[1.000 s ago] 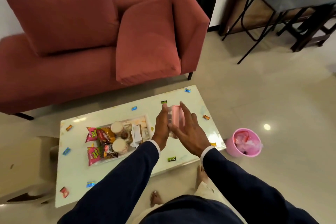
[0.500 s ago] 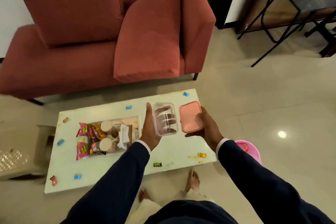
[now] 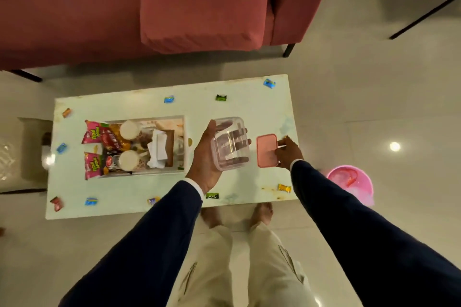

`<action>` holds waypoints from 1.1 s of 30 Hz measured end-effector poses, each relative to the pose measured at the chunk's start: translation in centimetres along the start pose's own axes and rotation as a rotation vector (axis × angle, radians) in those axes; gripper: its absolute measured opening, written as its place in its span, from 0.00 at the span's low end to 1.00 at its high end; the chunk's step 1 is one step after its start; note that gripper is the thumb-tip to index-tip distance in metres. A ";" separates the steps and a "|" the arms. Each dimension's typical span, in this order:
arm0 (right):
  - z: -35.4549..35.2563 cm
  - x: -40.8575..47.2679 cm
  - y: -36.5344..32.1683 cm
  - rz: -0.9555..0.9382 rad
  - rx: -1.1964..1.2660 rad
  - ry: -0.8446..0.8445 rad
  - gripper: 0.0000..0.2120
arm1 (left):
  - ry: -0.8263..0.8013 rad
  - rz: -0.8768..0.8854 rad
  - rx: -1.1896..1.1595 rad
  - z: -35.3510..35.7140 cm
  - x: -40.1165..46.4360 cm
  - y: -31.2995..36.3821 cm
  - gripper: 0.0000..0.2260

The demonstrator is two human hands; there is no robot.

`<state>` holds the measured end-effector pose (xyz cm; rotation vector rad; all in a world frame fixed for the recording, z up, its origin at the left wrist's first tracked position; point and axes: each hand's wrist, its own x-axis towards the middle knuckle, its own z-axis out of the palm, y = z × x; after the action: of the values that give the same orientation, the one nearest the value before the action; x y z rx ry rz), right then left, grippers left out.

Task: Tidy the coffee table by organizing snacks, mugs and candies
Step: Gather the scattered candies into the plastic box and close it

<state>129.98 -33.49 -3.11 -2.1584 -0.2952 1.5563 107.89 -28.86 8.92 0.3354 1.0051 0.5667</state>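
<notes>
Your left hand (image 3: 207, 157) cradles the clear plastic container (image 3: 230, 143), fingers curled round it above the middle of the worktop (image 3: 249, 107); it looks empty. Your right hand (image 3: 287, 153) pinches the pink lid (image 3: 267, 151) at its edge, low over the worktop's right part; whether the lid touches the surface is unclear. The tray (image 3: 185, 142) on the left half already holds snack packets (image 3: 93, 129), two mugs (image 3: 129, 129) and papers, so that part looks done. What remains are the candies: they lie scattered along every edge, such as the blue one (image 3: 269, 82) at the far right corner and the yellow one (image 3: 284, 188) near the front right corner.
</notes>
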 end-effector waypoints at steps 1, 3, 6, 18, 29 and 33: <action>0.8 1.8 0.7 0.009 -0.015 0.005 0.10 | -0.003 -0.004 0.011 -1.0 1.3 -0.8 0.36; 2.2 5.0 1.8 0.002 -0.082 0.023 0.13 | 0.010 -0.020 0.024 -3.0 3.7 -2.4 0.32; 3.4 8.7 3.2 -0.030 -0.184 0.065 0.17 | 0.030 -0.034 0.049 -5.3 6.3 -4.5 0.28; 1.2 6.7 6.2 -0.193 -0.191 0.098 0.20 | 0.153 -0.161 0.228 -8.3 9.7 -8.9 0.34; 6.4 5.0 5.6 -0.170 -0.289 -0.353 0.19 | 0.187 -0.192 0.764 -10.0 12.3 -11.4 0.31; 8.7 7.6 5.5 -0.139 -0.327 -0.197 0.21 | 0.318 -0.070 1.002 -11.7 13.7 -12.3 0.23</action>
<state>123.85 -32.90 -14.32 -2.1625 -0.7964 1.7399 107.01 -30.64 -12.77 1.1114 1.5620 0.0022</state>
